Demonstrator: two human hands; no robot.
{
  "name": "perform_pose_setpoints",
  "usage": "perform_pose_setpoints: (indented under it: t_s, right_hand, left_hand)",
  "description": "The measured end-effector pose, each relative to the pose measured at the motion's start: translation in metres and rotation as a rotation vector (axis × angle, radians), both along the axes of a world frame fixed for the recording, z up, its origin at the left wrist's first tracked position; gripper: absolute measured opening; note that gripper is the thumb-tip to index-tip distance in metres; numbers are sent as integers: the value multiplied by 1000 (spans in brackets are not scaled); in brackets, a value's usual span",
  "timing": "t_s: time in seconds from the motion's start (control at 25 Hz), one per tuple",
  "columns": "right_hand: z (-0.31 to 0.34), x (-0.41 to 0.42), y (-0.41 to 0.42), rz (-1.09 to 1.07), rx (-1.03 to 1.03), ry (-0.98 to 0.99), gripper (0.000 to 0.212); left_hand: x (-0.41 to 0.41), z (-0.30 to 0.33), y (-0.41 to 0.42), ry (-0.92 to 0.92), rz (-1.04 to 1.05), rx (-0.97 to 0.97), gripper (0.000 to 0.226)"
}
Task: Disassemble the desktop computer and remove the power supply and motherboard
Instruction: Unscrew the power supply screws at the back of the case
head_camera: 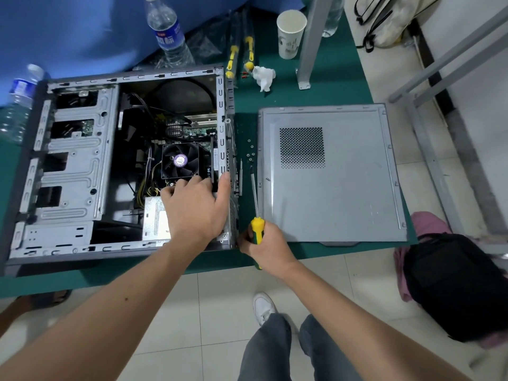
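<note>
Nearest are the person's legs and a white shoe (263, 307) on the pale tiled floor. A black bag (456, 287) sits on the floor at the right, close to the table's corner.

The green table (324, 89) has its front edge just past the shoe. The right hand (268, 247) is at that front edge, fingers curled tight around a screwdriver (257, 228) with a yellow and green handle. Its thin metal shaft points away, along the narrow gap between the computer case (68, 171) and the loose side panel (334, 174).

The case lies on its side with the open side up, filling the left part of the table. Its near edge is close to the table's front edge. The left hand (193, 204) reaches inside at the near right corner. Its fingers are spread and lie on the silver power supply (154, 218), and the thumb rests against the case's right rim. Just past the fingertips is the black fan (180, 160), sitting on the motherboard (196, 130).

A few small screws (250, 155) lie in the gap. The flat grey panel lies to the right, reaching almost to the table's right edge.

Farther back stand a paper cup (290, 33), a crumpled tissue (264, 77), two more yellow-handled tools (248, 55) and a water bottle (167, 31). A second bottle (18, 103) lies at the far left.
</note>
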State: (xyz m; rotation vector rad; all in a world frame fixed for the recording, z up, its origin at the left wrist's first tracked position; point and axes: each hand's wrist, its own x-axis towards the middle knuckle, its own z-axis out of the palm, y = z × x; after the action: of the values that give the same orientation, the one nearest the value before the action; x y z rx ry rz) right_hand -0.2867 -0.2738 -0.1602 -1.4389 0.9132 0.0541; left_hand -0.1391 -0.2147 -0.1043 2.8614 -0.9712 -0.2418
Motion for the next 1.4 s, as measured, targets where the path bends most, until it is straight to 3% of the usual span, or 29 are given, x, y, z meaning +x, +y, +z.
perform_pose_setpoints:
  t_s: [0.16,0.32,0.52,0.68,0.92,1.04,1.12,1.2,1.28,1.4]
  right_hand:
    - [13,-11,-14,-178,185,6,17]
    - [29,-11,-41,-125,235,151,9]
    - [22,-1,-76,68,-51,337,15]
    - [6,13,-95,83,-292,482,26]
    - [6,18,-99,40,-336,523,41]
    - [22,13,-88,19,-470,505,38]
    - [41,14,-73,31,-400,416,36]
    - [65,23,-48,84,-191,306,33]
    - [86,36,-24,147,-82,288,27]
    - [107,52,-6,57,76,313,28]
  left_hand:
    - [1,-2,1,3,-1,-2,67]
    - [-2,3,1,-5,3,-13,67]
    - [-4,10,-1,14,16,18,65]
    - [-4,10,0,15,17,11,63]
    - [-5,13,0,23,18,29,63]
    - [-3,15,-2,61,32,45,64]
    - [-3,19,-2,95,35,73,65]
    - [-3,23,-3,137,34,101,65]
    - [1,28,-3,207,12,92,65]
    - [23,37,10,426,-78,54,50]
